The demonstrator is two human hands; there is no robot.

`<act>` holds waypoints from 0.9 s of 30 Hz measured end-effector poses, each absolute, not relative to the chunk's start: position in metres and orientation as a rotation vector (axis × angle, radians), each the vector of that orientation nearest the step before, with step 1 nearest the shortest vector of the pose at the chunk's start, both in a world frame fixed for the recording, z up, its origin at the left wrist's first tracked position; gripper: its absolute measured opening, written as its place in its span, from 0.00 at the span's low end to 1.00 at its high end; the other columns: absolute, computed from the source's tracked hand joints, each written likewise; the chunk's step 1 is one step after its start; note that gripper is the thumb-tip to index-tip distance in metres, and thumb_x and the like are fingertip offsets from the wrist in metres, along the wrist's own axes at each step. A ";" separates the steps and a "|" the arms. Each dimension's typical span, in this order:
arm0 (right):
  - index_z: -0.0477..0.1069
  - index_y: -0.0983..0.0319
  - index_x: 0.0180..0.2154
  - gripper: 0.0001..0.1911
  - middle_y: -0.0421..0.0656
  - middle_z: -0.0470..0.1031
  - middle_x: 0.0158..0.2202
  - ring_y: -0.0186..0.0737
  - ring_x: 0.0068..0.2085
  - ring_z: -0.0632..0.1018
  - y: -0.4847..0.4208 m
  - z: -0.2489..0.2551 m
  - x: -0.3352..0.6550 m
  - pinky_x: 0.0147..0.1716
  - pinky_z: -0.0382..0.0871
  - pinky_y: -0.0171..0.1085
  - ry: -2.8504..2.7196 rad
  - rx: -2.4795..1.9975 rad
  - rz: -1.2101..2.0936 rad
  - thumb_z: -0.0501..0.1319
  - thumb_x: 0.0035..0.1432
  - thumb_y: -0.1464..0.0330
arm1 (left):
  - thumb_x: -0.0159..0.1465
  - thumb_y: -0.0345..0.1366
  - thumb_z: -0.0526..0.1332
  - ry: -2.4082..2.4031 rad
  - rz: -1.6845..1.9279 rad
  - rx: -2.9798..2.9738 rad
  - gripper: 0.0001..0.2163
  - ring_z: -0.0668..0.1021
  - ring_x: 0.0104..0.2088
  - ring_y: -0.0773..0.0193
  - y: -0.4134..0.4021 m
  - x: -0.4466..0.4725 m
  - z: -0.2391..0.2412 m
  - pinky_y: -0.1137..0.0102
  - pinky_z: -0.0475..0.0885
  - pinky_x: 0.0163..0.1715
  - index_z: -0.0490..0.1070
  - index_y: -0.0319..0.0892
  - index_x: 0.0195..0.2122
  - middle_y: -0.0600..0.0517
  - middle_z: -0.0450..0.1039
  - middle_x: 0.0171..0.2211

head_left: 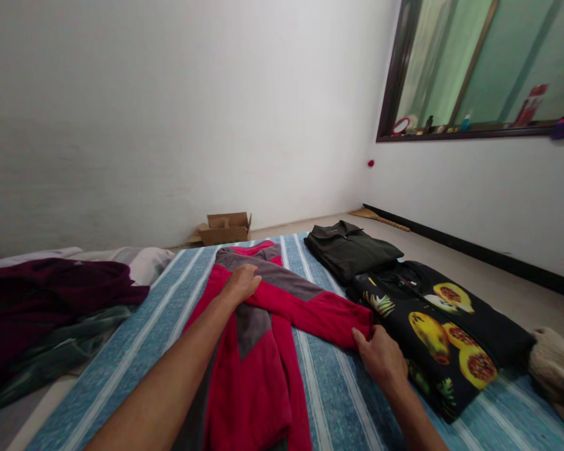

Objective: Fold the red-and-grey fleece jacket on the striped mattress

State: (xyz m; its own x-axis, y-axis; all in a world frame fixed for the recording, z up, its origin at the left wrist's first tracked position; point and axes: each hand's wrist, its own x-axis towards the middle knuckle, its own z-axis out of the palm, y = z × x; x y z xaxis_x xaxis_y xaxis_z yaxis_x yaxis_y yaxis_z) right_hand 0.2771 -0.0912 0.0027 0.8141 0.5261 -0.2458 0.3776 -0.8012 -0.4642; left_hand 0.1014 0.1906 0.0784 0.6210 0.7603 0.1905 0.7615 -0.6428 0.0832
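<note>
A red and grey long-sleeved top (258,363) lies on a blue striped bedspread (136,351), its collar towards the wall. One sleeve stretches across the top and out to the right. My left hand (242,283) rests on the upper part of that sleeve, fingers closed against the cloth; whether it pinches any fabric is hard to see. At the other end, my right hand (381,352) grips the sleeve's cuff between thumb and fingers. Just beyond my right hand lies a folded black garment with a papaya print (432,332).
A folded dark green shirt (352,250) sits behind the printed garment. On the left is a pile of clothes with a maroon garment (61,288). A cardboard box (225,229) stands by the wall. Beige fabric (557,369) lies at the right edge, below a window (479,69).
</note>
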 end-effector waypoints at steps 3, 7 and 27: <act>0.65 0.65 0.43 0.25 0.57 0.74 0.42 0.54 0.44 0.76 -0.089 0.009 0.273 0.39 0.67 0.46 -0.678 -2.677 0.534 0.46 0.59 0.52 | 0.56 0.33 0.54 -1.393 -0.366 -2.783 0.17 0.74 0.49 0.53 0.200 0.097 0.080 0.67 0.66 0.49 0.73 0.34 0.45 0.42 0.74 0.46; 0.64 0.65 0.43 0.24 0.56 0.74 0.42 0.55 0.43 0.76 -0.089 0.016 0.267 0.39 0.66 0.46 -0.743 -2.744 0.493 0.45 0.60 0.53 | 0.55 0.32 0.55 -1.474 -0.385 -2.745 0.17 0.74 0.48 0.53 0.208 0.093 0.080 0.67 0.67 0.48 0.73 0.35 0.45 0.42 0.74 0.46; 0.61 0.63 0.53 0.26 0.51 0.73 0.44 0.50 0.44 0.75 -0.092 0.000 0.273 0.40 0.66 0.41 -0.665 -2.545 0.355 0.51 0.56 0.57 | 0.53 0.32 0.56 -1.779 -0.488 -2.833 0.15 0.77 0.41 0.61 0.232 0.086 0.051 0.74 0.70 0.37 0.76 0.39 0.40 0.47 0.77 0.40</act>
State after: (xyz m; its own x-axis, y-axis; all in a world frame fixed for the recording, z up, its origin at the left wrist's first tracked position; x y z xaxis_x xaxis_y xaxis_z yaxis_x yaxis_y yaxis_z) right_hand 0.2729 -0.0916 -0.0003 0.8482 0.5148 -0.1243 0.3897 -0.7656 -0.5119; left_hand 0.0857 0.2322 0.0509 0.4129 0.9036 0.1139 0.8353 -0.4256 0.3480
